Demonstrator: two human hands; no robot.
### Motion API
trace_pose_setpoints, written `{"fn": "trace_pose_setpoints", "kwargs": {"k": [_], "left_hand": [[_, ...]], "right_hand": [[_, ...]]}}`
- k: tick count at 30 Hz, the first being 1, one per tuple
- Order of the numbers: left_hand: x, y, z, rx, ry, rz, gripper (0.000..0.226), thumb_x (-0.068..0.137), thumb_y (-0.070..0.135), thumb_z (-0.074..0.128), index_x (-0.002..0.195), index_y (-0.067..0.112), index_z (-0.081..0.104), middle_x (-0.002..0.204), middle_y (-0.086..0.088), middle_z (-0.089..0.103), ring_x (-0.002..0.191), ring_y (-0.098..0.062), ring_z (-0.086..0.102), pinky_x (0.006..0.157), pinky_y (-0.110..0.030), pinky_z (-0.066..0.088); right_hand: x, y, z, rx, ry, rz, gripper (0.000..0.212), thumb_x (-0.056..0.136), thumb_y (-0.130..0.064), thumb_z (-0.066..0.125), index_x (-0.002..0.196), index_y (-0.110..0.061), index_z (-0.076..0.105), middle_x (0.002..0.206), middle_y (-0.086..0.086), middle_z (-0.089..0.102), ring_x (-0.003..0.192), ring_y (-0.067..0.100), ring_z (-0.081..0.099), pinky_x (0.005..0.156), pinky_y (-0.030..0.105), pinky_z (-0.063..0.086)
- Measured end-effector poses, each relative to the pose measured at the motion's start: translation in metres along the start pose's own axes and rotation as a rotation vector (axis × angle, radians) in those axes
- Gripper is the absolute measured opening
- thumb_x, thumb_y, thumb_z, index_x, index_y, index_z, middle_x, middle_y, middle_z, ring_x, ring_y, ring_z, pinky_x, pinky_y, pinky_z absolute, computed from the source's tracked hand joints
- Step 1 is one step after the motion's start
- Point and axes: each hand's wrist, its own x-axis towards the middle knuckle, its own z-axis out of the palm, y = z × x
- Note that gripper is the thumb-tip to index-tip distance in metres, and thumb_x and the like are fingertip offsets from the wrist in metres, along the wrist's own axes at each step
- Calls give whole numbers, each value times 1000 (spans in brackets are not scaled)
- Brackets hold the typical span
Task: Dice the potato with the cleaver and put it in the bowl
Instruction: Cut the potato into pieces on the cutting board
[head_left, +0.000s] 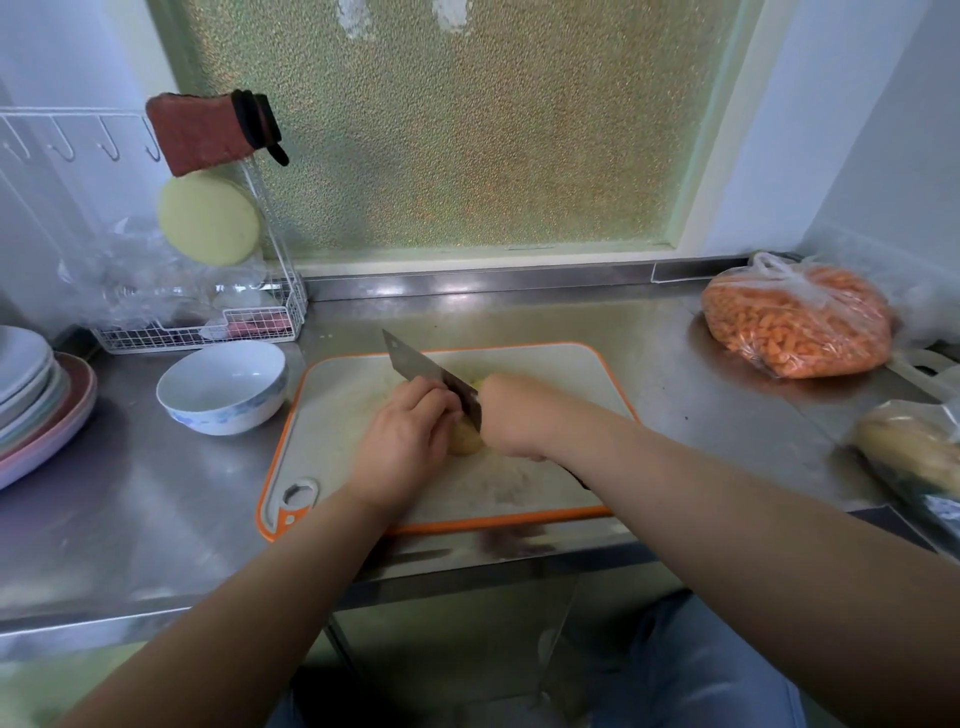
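A yellow potato (464, 437) lies on the white, orange-rimmed cutting board (545, 364), mostly hidden between my hands. My left hand (408, 434) holds it down with curled fingers on its left side. My right hand (511, 415) grips the handle of the cleaver (426, 371). The blade points to the far left and its rear part sits down in the potato. A white bowl (223, 387) with blue markings stands left of the board, and nothing shows inside it.
A stack of plates (31, 395) sits at the far left. A wire rack (208, 327) with sponges and plastic stands behind the bowl. On the steel counter (156, 493), a bag of chopped carrots (795, 322) lies at the back right, another bag (914, 447) at the right edge.
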Motion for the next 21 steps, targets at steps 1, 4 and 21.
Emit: {"fn": "trace_pose_setpoints", "kwargs": {"k": [1,4,21], "left_hand": [[0,0,0,-1,0,3,13,84,17,53,86,9,63,90,-4,60,85,-21,52,76,-26,40],[0,1,0,-13,9,8,12,85,17,53,86,9,63,90,-4,60,84,-22,53,76,-25,40],[0,-3,0,-3,14,34,8,82,3,63,86,9,62,93,-4,61,86,-24,56,78,-30,44]], "right_hand": [[1,1,1,1,-5,2,33,93,-4,41,61,-14,35,56,4,36,43,16,34,38,25,23],[-5,11,7,37,-24,13,30,91,-2,41,63,-11,37,56,5,39,42,16,37,37,24,27],[7,6,18,64,-101,52,32,82,10,51,58,-6,36,70,17,50,44,25,44,39,28,32]]}}
